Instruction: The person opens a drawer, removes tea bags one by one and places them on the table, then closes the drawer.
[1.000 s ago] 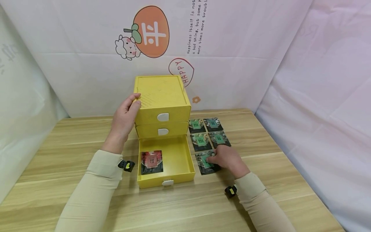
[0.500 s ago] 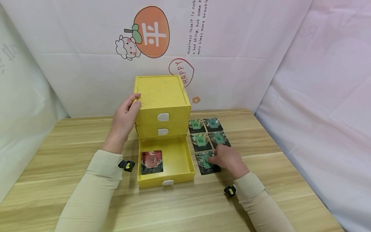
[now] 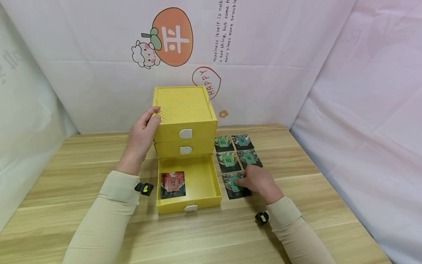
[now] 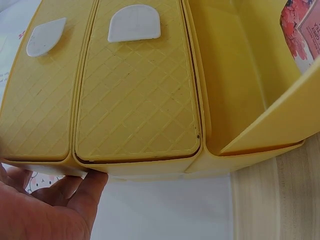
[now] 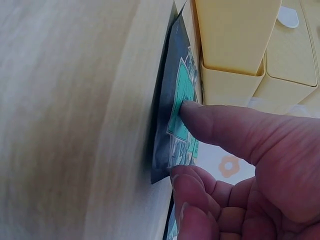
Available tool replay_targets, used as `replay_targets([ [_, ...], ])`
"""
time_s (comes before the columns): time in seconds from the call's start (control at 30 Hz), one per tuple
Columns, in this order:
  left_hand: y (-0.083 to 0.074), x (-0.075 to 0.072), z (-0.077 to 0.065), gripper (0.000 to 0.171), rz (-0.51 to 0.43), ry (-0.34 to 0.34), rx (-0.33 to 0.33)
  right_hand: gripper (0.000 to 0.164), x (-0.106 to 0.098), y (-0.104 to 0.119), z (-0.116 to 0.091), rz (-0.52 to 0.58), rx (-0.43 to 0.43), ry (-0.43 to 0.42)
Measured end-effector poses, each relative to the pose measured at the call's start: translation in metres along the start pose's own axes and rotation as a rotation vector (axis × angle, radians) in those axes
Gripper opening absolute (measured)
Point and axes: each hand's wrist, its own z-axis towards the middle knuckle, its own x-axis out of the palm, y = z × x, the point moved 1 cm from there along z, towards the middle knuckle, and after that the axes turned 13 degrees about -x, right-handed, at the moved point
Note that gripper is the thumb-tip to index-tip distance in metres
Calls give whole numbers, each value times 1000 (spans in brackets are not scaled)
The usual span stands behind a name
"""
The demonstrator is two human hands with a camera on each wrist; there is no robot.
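Note:
My left hand (image 3: pixel 140 137) rests against the upper left side of a yellow drawer box (image 3: pixel 184 104), its fingertips at the top edge. In the left wrist view, the thumb (image 4: pixel 89 192) touches the box's side wall. My right hand (image 3: pixel 260 181) is at the nearest green-labelled tea sachet (image 3: pixel 235 187) on the table. The right wrist view shows the thumb on that sachet's label (image 5: pixel 180 112) and curled fingers at its edge, pinching it. A red-labelled tea sachet (image 3: pixel 173 184) lies at the left inside the pulled-out bottom drawer (image 3: pixel 201 201).
Several other green-labelled sachets (image 3: pixel 228 161) lie in two columns right of the box. The upper two drawers (image 3: pixel 204 130) are closed. A printed white cloth (image 3: pixel 263 73) stands behind the wooden table (image 3: pixel 197 238).

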Motion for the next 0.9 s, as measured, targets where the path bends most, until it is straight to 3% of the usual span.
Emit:
replay_targets([
  [0.5, 0, 0, -1, 55, 7, -1, -4, 51, -9, 9, -2, 53, -14, -19],
  [0.63, -1, 0, -1, 55, 5, 1, -6, 37, -16, 18, -6, 56, -34, -75],
  [0.77, -1, 0, -1, 54, 3, 1, -9, 43, -25, 30, -11, 70, -66, -120],
  [0.9, -1, 0, -1, 54, 2, 1, -9, 38, -31, 44, -15, 86, -121, -170],
])
